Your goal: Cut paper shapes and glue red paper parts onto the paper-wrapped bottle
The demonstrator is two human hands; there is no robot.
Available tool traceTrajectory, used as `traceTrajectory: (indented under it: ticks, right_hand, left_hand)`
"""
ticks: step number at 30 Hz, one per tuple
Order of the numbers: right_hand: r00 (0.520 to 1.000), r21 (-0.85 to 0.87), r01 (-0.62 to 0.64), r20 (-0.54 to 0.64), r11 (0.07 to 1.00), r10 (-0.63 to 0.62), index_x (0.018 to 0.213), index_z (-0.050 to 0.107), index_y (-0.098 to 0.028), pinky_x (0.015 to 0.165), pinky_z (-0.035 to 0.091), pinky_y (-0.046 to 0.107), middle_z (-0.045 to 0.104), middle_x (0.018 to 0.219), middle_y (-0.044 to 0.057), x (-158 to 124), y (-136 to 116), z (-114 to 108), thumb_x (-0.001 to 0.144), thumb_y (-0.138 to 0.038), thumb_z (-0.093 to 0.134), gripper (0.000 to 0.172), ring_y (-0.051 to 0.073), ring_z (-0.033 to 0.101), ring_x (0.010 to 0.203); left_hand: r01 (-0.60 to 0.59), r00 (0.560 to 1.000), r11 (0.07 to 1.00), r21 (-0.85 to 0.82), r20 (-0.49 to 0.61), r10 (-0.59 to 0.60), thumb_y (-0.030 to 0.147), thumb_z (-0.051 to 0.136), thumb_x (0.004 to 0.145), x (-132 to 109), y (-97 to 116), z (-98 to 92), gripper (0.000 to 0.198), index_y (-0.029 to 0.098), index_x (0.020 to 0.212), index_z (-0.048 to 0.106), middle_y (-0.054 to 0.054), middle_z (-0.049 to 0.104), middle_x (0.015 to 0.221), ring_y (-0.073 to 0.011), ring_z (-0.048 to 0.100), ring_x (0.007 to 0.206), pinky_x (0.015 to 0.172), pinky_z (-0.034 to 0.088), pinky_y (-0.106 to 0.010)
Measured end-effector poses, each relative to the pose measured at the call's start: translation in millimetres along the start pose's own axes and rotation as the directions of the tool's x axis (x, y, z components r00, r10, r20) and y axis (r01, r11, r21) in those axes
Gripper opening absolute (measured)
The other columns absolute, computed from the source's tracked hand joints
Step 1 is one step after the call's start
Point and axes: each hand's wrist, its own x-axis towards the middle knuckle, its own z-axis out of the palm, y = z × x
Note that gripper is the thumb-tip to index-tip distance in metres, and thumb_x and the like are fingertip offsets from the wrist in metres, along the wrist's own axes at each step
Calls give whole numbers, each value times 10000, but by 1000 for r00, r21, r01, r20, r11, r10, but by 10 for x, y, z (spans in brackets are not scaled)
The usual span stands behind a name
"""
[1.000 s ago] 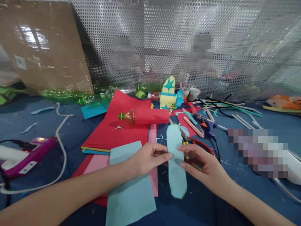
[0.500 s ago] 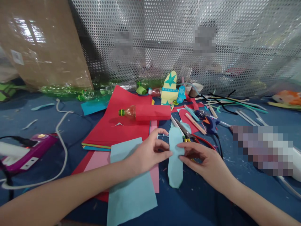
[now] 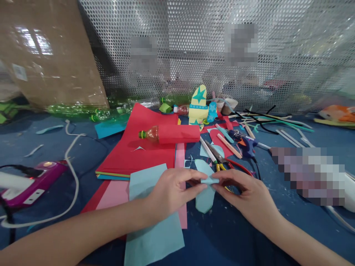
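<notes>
Both my hands pinch a light blue paper strip (image 3: 204,197) with rounded ends, held just above the blue table (image 3: 244,240). My left hand (image 3: 173,192) grips its left edge at the middle, fingers closed. My right hand (image 3: 244,197) pinches the right edge there too. The strip is creased and bent at the middle between my fingertips. Under my left wrist lies a light blue paper sheet (image 3: 151,225). A bottle wrapped in red paper (image 3: 172,134) lies beyond on a stack of red sheets (image 3: 138,151).
Scissors (image 3: 219,157) and a blue glue gun (image 3: 246,146) lie just past my hands. A purple glue gun (image 3: 33,183) with a white cord is at left. A yellow paper rocket (image 3: 198,107), green bottles, straws and sticks sit by the perforated metal screen. Cardboard leans at back left.
The strip was flat and long between my hands; now it is folded at the middle and looks shorter. My fingers have closed together on the fold.
</notes>
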Motion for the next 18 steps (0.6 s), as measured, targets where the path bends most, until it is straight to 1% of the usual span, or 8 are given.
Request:
traceTrajectory:
  ticks: [7, 10, 13, 15, 18]
  right_hand:
    - [997, -30, 77, 3, 997, -77, 888, 692, -241, 601, 549, 217, 697, 711, -8, 15, -29, -3, 809, -204, 638, 103, 137, 665, 619]
    - [997, -37, 74, 11, 997, -74, 889, 686, -245, 602, 554, 231, 697, 714, -3, 13, -28, -2, 814, -215, 636, 95, 145, 664, 620]
    - [997, -39, 73, 6, 997, -73, 869, 683, -244, 602, 555, 233, 698, 719, 0, 12, -25, -4, 815, -220, 643, 71, 146, 664, 620]
    - [997, -41, 72, -4, 997, -72, 850, 683, -242, 595, 556, 235, 696, 706, 0, 8, -28, -3, 816, -222, 643, 57, 147, 662, 606]
    - [996, -37, 67, -52, 997, -69, 858, 684, -241, 577, 561, 233, 695, 679, -9, -2, -38, 1, 803, -221, 653, 66, 145, 657, 576]
  left_hand:
    - [-92, 995, 994, 59, -41, 94, 201, 647, 835, -4, 21, -30, 104, 212, 910, 718, 5, 747, 821, -133, 682, 721, 685, 517, -207]
    - [-107, 993, 989, 100, -29, 110, 234, 644, 843, -11, 13, -24, 110, 222, 927, 714, 3, 746, 818, -140, 680, 706, 681, 525, -223]
    - [-140, 989, 979, 149, -27, 146, 267, 664, 832, -16, -8, -2, 140, 221, 958, 704, -10, 747, 852, -158, 687, 754, 724, 533, -246]
    - [-163, 985, 973, 164, -31, 170, 249, 654, 839, -19, -17, 11, 142, 218, 970, 698, -14, 746, 861, -158, 689, 771, 738, 535, -246]
    - [-198, 977, 968, 155, -47, 207, 218, 630, 857, -25, -9, 10, 127, 224, 964, 698, -7, 747, 840, -146, 691, 751, 729, 542, -238]
